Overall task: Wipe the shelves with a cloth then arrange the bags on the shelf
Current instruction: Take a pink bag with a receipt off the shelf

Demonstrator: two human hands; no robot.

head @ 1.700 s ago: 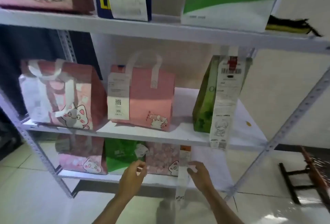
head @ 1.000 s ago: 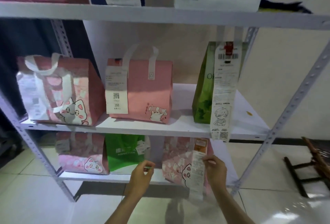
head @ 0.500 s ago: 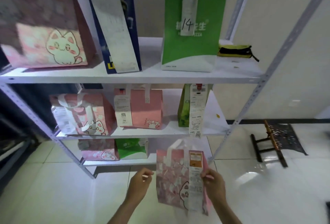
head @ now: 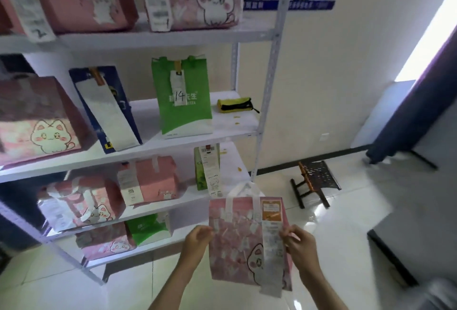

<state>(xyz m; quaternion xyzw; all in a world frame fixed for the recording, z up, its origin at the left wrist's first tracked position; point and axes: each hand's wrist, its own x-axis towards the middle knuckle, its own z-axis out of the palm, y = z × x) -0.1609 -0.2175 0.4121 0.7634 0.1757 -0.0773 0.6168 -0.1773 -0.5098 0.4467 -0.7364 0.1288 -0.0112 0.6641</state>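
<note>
Beside a white metal rack (head: pixel 268 82) crowded with bags, a person's left hand (head: pixel 196 244) and right hand (head: pixel 300 245) pinch a pink cat-print bag (head: pixel 237 243) by its side edges in mid-air, where its dangling receipt (head: pixel 270 255) could snag a shelf edge near the green bag (head: pixel 184 97) and yellow pouch (head: pixel 235 105).

Eight pink bags (head: pixel 247 240), three green bags (head: pixel 184 102), one blue bag (head: pixel 103 107), one yellow pouch (head: pixel 235 105) and one stool (head: pixel 314 181) are counted.
</note>
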